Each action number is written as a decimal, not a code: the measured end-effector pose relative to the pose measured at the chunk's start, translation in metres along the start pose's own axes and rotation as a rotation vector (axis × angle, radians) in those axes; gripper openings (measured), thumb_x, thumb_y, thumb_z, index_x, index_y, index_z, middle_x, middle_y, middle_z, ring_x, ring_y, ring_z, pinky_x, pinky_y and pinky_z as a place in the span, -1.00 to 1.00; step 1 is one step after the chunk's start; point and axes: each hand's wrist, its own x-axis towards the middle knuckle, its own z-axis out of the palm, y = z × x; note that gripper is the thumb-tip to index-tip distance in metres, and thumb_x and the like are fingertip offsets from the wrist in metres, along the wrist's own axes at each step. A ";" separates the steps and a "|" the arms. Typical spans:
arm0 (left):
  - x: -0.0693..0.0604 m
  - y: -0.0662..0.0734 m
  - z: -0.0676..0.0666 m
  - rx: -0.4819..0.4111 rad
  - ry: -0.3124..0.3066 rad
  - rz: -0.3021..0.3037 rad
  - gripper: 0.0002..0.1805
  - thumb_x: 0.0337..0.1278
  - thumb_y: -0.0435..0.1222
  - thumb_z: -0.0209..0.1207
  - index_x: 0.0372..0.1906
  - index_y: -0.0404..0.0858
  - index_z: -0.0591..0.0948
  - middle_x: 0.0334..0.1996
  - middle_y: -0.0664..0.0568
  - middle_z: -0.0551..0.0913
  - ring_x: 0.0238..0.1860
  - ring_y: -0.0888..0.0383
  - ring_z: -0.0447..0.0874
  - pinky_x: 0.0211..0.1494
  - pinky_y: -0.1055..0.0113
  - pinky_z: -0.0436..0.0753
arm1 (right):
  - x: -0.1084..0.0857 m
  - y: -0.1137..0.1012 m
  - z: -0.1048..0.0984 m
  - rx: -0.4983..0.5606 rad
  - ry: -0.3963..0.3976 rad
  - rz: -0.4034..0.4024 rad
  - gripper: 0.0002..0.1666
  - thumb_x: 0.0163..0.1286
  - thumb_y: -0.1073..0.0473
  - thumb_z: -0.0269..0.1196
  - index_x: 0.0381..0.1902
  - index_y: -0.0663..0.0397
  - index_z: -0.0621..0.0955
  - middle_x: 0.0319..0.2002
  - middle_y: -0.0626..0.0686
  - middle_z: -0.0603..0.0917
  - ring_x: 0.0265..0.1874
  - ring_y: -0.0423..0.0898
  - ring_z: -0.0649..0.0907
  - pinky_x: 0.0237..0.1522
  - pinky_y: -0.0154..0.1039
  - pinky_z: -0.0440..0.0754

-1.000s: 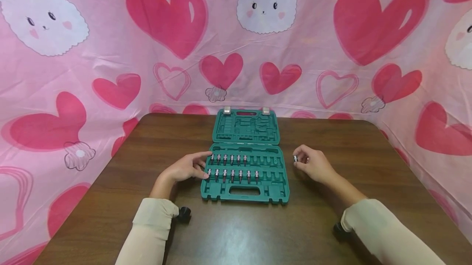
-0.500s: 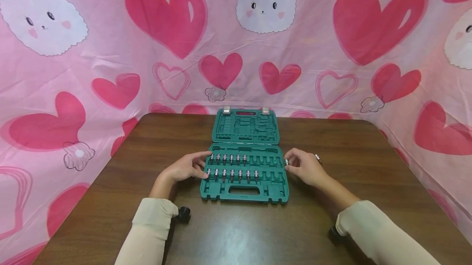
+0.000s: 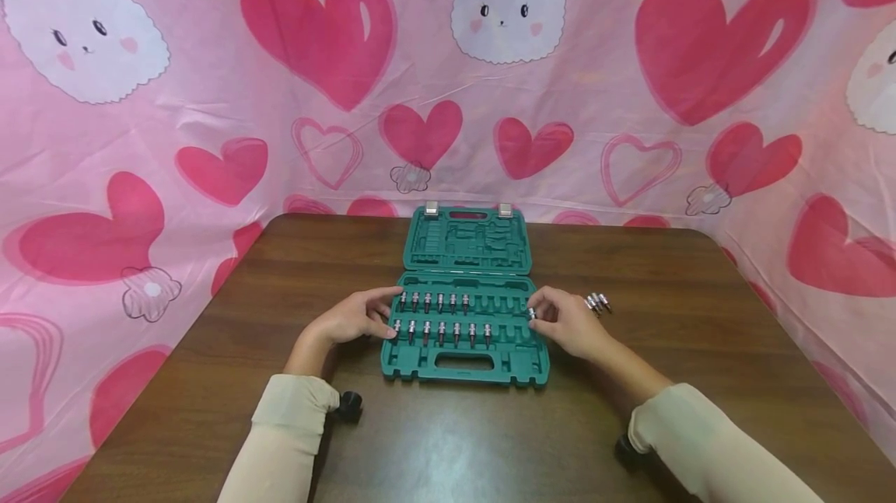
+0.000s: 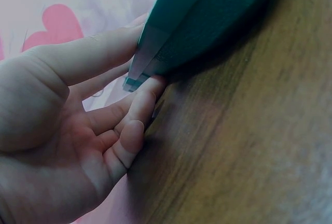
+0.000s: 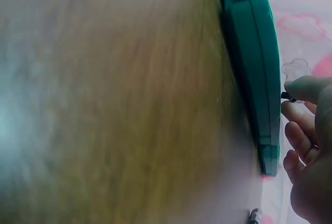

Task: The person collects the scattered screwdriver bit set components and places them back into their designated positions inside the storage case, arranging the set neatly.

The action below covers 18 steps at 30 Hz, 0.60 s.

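On the table lies a green tool case with its lid folded back. Two rows of bit sockets fill its left slots; slots on the right are bare. At the case's left edge, my left hand holds the rim, thumb and index finger spread along it; in the left wrist view other fingers curl low against its side. Over the right-hand slots, my right hand pinches a silver bit socket between thumb and index finger. Its dark tip shows in the right wrist view.
Several loose bit sockets lie on the brown wooden table, right of the case and behind my right hand. A pink cloth with hearts and rabbits hangs around the table's back and sides.
My right hand has moved left with the bit socket, from beside the case to above its right slots. Loose sockets behind it have come into sight. The left hand has stayed put.
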 end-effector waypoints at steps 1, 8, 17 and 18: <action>0.000 0.000 0.000 0.002 -0.004 0.006 -0.12 -0.02 -0.29 0.44 0.45 -0.21 0.30 -0.09 -0.14 0.57 -0.20 0.02 0.57 -0.16 0.20 0.59 | 0.000 -0.001 0.001 0.001 -0.008 0.000 -0.70 0.15 0.30 0.44 -0.17 0.07 0.61 -0.45 -0.15 0.57 -0.46 -0.14 0.52 -0.38 -0.25 0.52; 0.000 -0.002 0.000 0.008 -0.007 0.018 -0.12 -0.01 -0.28 0.44 0.45 -0.23 0.30 -0.09 -0.17 0.57 -0.20 0.01 0.56 -0.17 0.22 0.58 | 0.004 -0.007 0.010 0.026 -0.038 -0.022 -0.70 0.16 0.29 0.45 -0.17 0.06 0.61 -0.45 -0.16 0.58 -0.45 -0.16 0.52 -0.37 -0.23 0.51; -0.001 -0.002 0.001 0.014 0.001 0.013 -0.15 0.01 -0.30 0.42 0.45 -0.19 0.31 -0.09 -0.13 0.58 -0.18 0.00 0.55 -0.18 0.21 0.59 | 0.009 -0.017 0.024 0.043 -0.053 -0.039 -0.73 0.16 0.27 0.44 -0.20 0.04 0.61 -0.44 -0.17 0.56 -0.44 -0.19 0.52 -0.36 -0.24 0.51; -0.001 -0.001 0.001 0.015 0.002 0.011 -0.15 0.01 -0.29 0.42 0.45 -0.19 0.31 -0.09 -0.13 0.58 -0.18 0.01 0.55 -0.18 0.21 0.59 | 0.010 -0.017 0.025 0.041 -0.052 -0.038 -0.74 0.16 0.27 0.44 -0.21 0.03 0.61 -0.45 -0.17 0.55 -0.44 -0.18 0.52 -0.36 -0.24 0.51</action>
